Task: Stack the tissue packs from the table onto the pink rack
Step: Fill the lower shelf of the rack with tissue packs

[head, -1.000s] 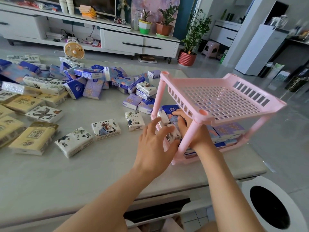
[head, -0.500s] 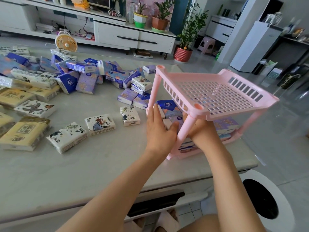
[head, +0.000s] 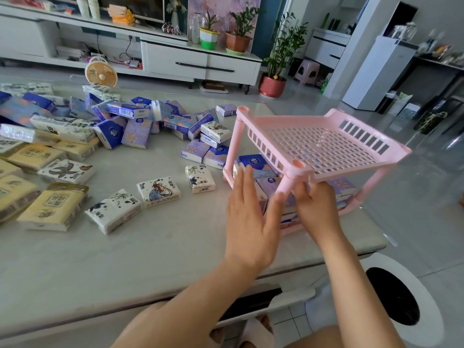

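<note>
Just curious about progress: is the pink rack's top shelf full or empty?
Empty. The top shelf shows only bare perforated grid; tissue packs sit on the lower tier beneath it.

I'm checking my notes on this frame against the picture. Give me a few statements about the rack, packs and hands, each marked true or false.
1. The rack's top shelf holds no packs. True.
2. The lower shelf is empty. False: blue and purple packs already sit in it.
3. Both hands are at the rack's near corner post. True: left hand to its left, right hand to its right.
4. The left hand grips a yellow pack. False: it is open, fingers spread; the yellow packs lie on the table.
5. No packs remain on the table. False: many do.
</note>
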A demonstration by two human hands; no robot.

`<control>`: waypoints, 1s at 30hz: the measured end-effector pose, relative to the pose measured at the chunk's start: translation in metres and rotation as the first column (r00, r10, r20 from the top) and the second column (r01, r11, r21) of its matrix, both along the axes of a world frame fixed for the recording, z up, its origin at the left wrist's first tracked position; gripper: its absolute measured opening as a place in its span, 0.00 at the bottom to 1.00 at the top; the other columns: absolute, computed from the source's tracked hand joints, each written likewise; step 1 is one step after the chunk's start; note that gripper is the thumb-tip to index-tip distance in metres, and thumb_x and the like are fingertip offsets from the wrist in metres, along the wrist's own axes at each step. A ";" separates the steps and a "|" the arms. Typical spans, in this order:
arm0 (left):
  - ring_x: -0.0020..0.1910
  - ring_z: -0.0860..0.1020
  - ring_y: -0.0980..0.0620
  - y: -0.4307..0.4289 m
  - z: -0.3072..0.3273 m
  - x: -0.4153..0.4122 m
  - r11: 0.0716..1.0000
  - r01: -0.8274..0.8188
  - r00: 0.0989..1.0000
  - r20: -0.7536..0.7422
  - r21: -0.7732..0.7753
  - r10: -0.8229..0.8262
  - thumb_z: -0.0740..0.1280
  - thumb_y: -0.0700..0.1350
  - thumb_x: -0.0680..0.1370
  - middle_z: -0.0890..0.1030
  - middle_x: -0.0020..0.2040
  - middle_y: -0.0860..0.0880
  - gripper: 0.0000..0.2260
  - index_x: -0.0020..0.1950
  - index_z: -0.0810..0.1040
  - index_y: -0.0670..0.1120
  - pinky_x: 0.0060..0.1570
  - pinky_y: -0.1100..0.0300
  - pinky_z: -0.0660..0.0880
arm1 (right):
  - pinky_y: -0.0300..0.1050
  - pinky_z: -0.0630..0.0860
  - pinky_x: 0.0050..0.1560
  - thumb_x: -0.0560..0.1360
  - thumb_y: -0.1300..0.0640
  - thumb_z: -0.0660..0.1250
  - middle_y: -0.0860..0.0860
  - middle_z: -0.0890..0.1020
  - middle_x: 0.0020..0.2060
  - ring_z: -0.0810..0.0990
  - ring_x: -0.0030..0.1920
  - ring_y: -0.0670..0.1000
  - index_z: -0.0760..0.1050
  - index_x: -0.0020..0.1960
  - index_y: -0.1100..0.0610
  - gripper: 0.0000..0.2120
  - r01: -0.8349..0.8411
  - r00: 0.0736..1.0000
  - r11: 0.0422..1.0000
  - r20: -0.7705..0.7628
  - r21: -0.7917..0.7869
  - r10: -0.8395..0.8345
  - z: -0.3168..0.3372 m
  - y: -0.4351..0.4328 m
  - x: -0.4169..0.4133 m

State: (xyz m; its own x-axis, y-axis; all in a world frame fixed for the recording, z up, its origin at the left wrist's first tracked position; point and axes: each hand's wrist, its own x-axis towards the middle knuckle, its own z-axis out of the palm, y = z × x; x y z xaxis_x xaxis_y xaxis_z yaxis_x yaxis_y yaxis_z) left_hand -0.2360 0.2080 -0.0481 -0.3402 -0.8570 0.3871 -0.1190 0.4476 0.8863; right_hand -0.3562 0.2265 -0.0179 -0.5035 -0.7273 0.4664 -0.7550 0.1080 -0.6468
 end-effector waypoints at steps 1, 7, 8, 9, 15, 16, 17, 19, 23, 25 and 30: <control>0.75 0.53 0.52 0.006 -0.003 0.000 0.996 0.001 0.998 0.064 -0.088 0.004 0.45 0.70 0.74 0.55 0.76 0.48 0.40 0.76 0.52 0.43 0.72 0.59 0.52 | 0.37 0.62 0.37 0.75 0.61 0.55 0.54 0.80 0.38 0.75 0.42 0.50 0.77 0.49 0.63 0.13 0.009 1.000 0.999 -0.012 -0.031 -0.009 0.000 0.001 -0.001; 0.74 0.55 0.38 0.006 -0.018 -0.011 0.979 -0.113 0.920 0.354 -0.168 0.167 0.58 0.38 0.74 0.57 0.74 0.37 0.32 0.74 0.47 0.37 0.67 0.39 0.61 | 0.42 0.52 0.34 0.73 0.65 0.53 0.52 0.69 0.27 0.67 0.35 0.55 0.65 0.35 0.62 0.08 0.135 0.991 0.989 -0.003 -0.057 -0.135 -0.003 0.007 -0.007; 0.75 0.52 0.39 0.006 -0.017 -0.010 0.986 -0.111 0.912 0.381 -0.128 0.152 0.58 0.37 0.75 0.54 0.75 0.37 0.32 0.75 0.46 0.37 0.69 0.41 0.58 | 0.41 0.54 0.35 0.74 0.66 0.53 0.58 0.73 0.29 0.70 0.37 0.57 0.68 0.37 0.65 0.09 0.136 0.991 0.989 0.003 -0.062 -0.136 -0.004 0.006 -0.009; 0.75 0.52 0.39 0.005 -0.016 -0.009 0.984 -0.132 0.908 0.384 -0.122 0.169 0.59 0.35 0.75 0.53 0.75 0.37 0.32 0.75 0.46 0.36 0.70 0.41 0.57 | 0.41 0.56 0.36 0.74 0.66 0.54 0.63 0.76 0.34 0.72 0.38 0.58 0.72 0.40 0.67 0.10 0.130 0.992 0.989 0.004 -0.072 -0.130 -0.006 0.004 -0.010; 0.75 0.51 0.40 -0.024 -0.011 0.008 0.960 -0.270 0.875 0.398 -0.068 0.274 0.59 0.38 0.78 0.50 0.75 0.37 0.30 0.75 0.47 0.37 0.71 0.50 0.51 | 0.43 0.72 0.54 0.73 0.70 0.54 0.57 0.82 0.46 0.78 0.51 0.56 0.78 0.49 0.64 0.14 0.051 0.999 0.993 0.018 -0.109 -0.049 -0.011 -0.006 -0.008; 0.75 0.50 0.41 -0.028 -0.010 0.011 0.956 -0.289 0.872 0.396 -0.058 0.288 0.59 0.39 0.78 0.49 0.76 0.38 0.30 0.75 0.46 0.38 0.71 0.52 0.50 | 0.45 0.72 0.56 0.73 0.71 0.54 0.57 0.82 0.47 0.79 0.52 0.55 0.78 0.49 0.63 0.14 0.042 0.999 0.993 0.025 -0.108 -0.039 -0.011 -0.006 -0.006; 0.75 0.50 0.42 -0.031 -0.008 0.014 0.949 -0.310 0.869 0.392 -0.046 0.303 0.59 0.39 0.78 0.49 0.76 0.39 0.30 0.75 0.46 0.39 0.71 0.52 0.50 | 0.43 0.72 0.56 0.74 0.71 0.55 0.56 0.82 0.47 0.79 0.51 0.53 0.78 0.50 0.62 0.15 0.034 0.999 0.994 0.031 -0.101 -0.031 -0.011 -0.007 -0.004; 0.74 0.52 0.43 -0.038 -0.005 0.018 0.934 -0.356 0.860 0.386 -0.015 0.334 0.58 0.39 0.78 0.50 0.75 0.40 0.29 0.75 0.48 0.40 0.70 0.53 0.52 | 0.32 0.70 0.52 0.74 0.72 0.55 0.54 0.81 0.46 0.77 0.46 0.44 0.78 0.50 0.62 0.15 0.025 0.999 0.996 0.040 -0.083 -0.022 -0.010 -0.007 0.001; 0.71 0.57 0.42 -0.053 -0.003 0.026 0.908 -0.418 0.832 0.398 -0.007 0.386 0.60 0.41 0.79 0.56 0.73 0.41 0.26 0.74 0.53 0.42 0.66 0.52 0.57 | 0.21 0.67 0.45 0.74 0.72 0.55 0.50 0.80 0.43 0.76 0.43 0.42 0.79 0.48 0.61 0.15 -0.011 0.999 0.997 0.036 -0.080 0.014 -0.008 -0.007 0.011; 0.70 0.58 0.42 -0.061 -0.003 0.033 0.900 -0.436 0.814 0.424 -0.007 0.397 0.63 0.44 0.78 0.57 0.73 0.42 0.27 0.73 0.56 0.43 0.66 0.51 0.57 | 0.23 0.67 0.45 0.73 0.72 0.55 0.49 0.80 0.41 0.78 0.43 0.46 0.79 0.47 0.61 0.15 -0.031 0.999 0.995 0.025 -0.099 0.034 -0.008 -0.008 0.018; 0.70 0.57 0.43 -0.079 -0.001 0.051 0.888 -0.451 0.761 0.481 -0.091 0.435 0.65 0.50 0.77 0.59 0.73 0.44 0.26 0.71 0.62 0.44 0.65 0.52 0.57 | 0.23 0.66 0.42 0.70 0.65 0.54 0.49 0.81 0.37 0.76 0.40 0.43 0.79 0.40 0.62 0.14 -0.121 0.992 0.961 -0.058 -0.249 0.109 -0.005 -0.018 0.051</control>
